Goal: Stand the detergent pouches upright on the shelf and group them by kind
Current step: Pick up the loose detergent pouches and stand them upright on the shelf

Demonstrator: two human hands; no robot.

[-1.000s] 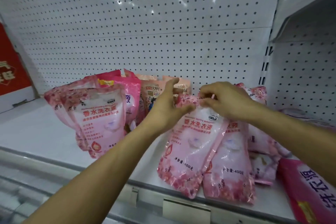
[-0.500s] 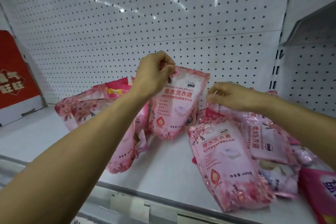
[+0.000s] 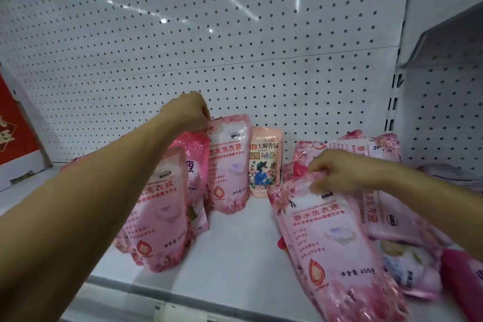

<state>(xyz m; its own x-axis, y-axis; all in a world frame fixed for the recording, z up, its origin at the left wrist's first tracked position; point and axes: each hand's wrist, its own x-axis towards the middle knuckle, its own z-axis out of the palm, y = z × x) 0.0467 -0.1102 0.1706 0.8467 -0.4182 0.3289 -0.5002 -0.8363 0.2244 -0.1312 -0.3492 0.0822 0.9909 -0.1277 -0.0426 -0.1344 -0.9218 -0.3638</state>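
The left hand (image 3: 187,112) pinches the top corner of a pink pouch (image 3: 228,165), apparently steadying it upright near the pegboard (image 3: 235,60) so it joins the like pouches below the forearm. Just right of it stands a peach pouch (image 3: 265,162) of another kind. The right hand (image 3: 337,171) grips the top seam of a slanted pouch (image 3: 332,246), likely to raise it; behind the hand more pouches lie flat in a heap (image 3: 386,191). All are glossy, soft plastic, floral-printed, bulging and crinkled, on the smooth white shelf (image 3: 235,256).

A white shelf (image 3: 235,256) carries pink detergent pouches (image 3: 337,251), some upright, others lying flat.
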